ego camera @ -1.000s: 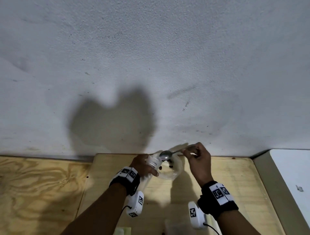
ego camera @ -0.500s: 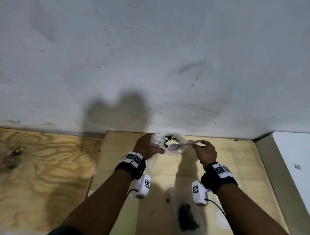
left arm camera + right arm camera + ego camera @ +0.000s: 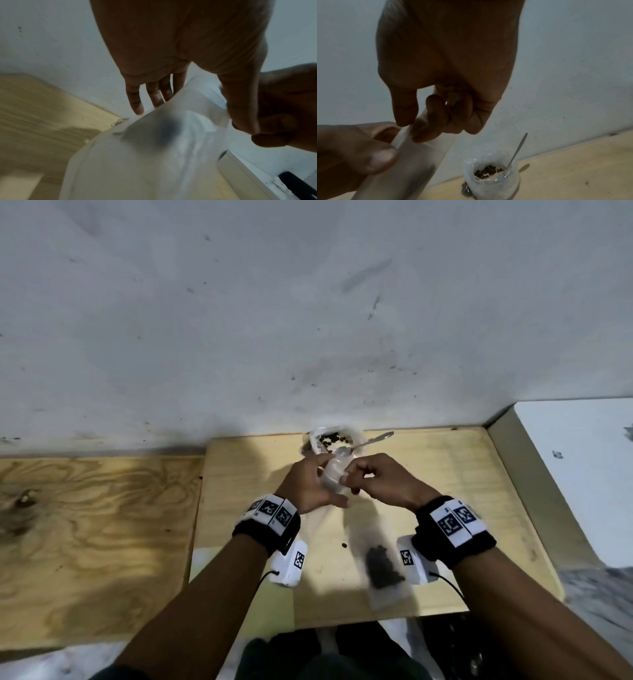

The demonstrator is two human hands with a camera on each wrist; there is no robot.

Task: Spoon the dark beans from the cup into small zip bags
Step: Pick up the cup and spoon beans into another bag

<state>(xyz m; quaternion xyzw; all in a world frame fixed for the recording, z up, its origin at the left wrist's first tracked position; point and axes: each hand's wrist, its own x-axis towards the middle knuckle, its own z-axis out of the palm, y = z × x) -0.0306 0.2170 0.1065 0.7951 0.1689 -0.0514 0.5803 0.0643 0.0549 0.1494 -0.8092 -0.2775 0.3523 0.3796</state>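
A clear plastic cup [image 3: 330, 441] of dark beans [image 3: 486, 171] stands at the table's far edge, by the wall. A metal spoon [image 3: 371, 441] rests in it, handle pointing right, with no hand on it. Just in front of the cup, both hands hold a small translucent zip bag [image 3: 334, 479]. My left hand [image 3: 310, 484] pinches its left side with the thumb, the other fingers [image 3: 154, 97] straight behind it. My right hand [image 3: 371, 482] pinches the bag's top edge [image 3: 404, 133] between thumb and forefinger. A dark blur shows through the bag [image 3: 169, 129].
A zip bag filled with dark beans [image 3: 383, 571] lies on the pale wooden table [image 3: 445, 491] between my forearms. One loose bean [image 3: 343, 544] lies near it. A white wall rises right behind the cup. A plywood surface [image 3: 96, 525] adjoins on the left, a white ledge [image 3: 582, 467] on the right.
My right hand let go of the spoon, which now rests in the cup, and took hold of the bag's top. Both hands drew the bag back from the cup toward me.
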